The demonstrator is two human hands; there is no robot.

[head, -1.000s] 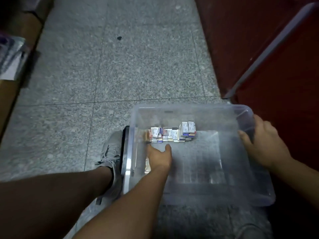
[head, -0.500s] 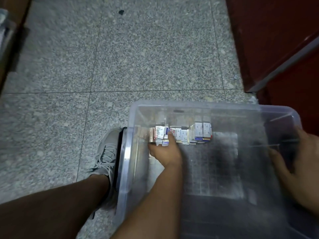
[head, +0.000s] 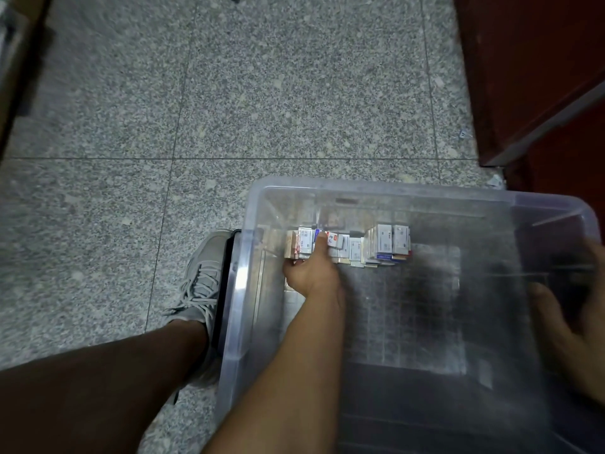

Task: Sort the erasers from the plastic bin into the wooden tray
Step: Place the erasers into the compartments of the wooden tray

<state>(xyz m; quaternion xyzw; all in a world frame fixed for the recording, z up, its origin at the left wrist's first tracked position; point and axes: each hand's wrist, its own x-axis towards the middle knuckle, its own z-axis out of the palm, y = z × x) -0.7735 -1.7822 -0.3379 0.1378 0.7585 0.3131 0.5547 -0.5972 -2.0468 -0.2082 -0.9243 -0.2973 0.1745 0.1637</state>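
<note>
On a speckled grey stone floor (head: 262, 93), we look down at a clear plastic bin (head: 376, 186) that stands just beside a person's grey laced shoe (head: 204, 276), with a bare leg (head: 98, 388) running in from the lower left. The erasers (head: 386, 240), small wrapped blocks in white, blue and red, are bunched in a short row on the bin's bottom, close to its far wall and nearer its left side than its right; the ones at the right end of the row are piled higher than the rest. The left hand (head: 311, 273) is inside the bin at the left end of that row. One finger (head: 321, 240) lies across the top of the packs and the thumb (head: 289, 264) sits at the near foot of the row. The other fingers are hidden, so we cannot tell whether the hand has closed round any eraser or only touches them. The right hand (head: 576, 329), blurred at the frame's edge, grasps the bin's right wall, thumb inside and fingers over the rim. Between the shoe and the bin's left wall stands a dark strip with a bright metal edge (head: 234, 283); we cannot tell what it is. A red-brown wooden panel (head: 540, 60) fills the upper right corner, and a small pale scrap (head: 463, 134) lies on the floor near its foot.
</note>
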